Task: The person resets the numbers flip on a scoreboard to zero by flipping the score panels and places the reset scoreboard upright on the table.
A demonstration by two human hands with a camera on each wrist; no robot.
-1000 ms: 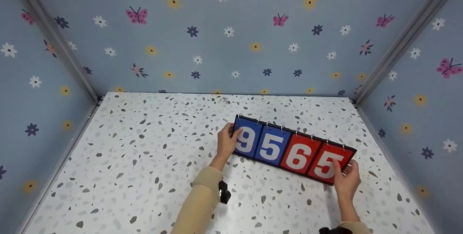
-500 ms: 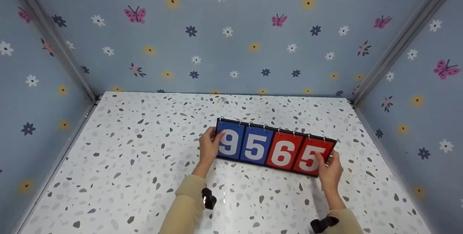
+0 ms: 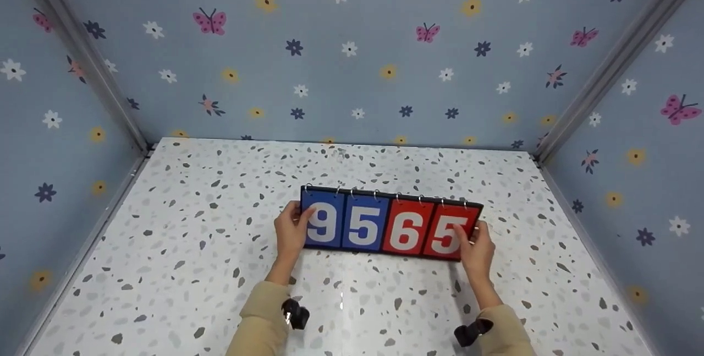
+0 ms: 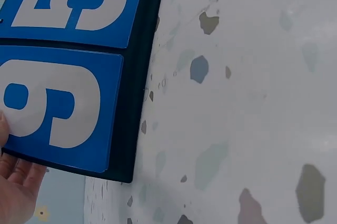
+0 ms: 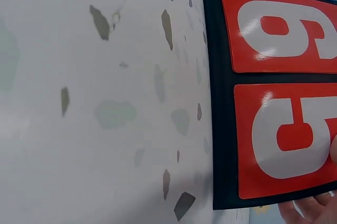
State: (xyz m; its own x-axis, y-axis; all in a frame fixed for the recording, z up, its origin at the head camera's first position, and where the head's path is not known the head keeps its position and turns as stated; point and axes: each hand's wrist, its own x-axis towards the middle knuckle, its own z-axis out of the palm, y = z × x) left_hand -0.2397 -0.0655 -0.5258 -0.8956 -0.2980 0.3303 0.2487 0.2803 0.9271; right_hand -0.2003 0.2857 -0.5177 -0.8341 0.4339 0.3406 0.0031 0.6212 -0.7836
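A flip scoreboard (image 3: 385, 226) shows blue cards 9 and 5 and red cards 6 and 5 on a black backing, with metal rings along its top edge. My left hand (image 3: 291, 230) grips its left end, thumb over the blue 9 card (image 4: 73, 108) and fingers behind. At the other end my right hand (image 3: 477, 248) holds it the same way, thumb on the red 5 card (image 5: 284, 139). The board leans back, its right end slightly nearer me than its left. Whether its lower edge touches the table cannot be told.
Under the board lies a white speckled tabletop (image 3: 220, 191). Blue walls with flowers and butterflies (image 3: 352, 70) enclose it at the back and both sides, with grey metal posts (image 3: 610, 64) in the corners. Each wrist wears a black camera mount (image 3: 296, 313).
Both hands have carried the scoreboard to the left. Its tilt in the head view has lessened, so the top edge now runs closer to level. The grip and the digits are the same.
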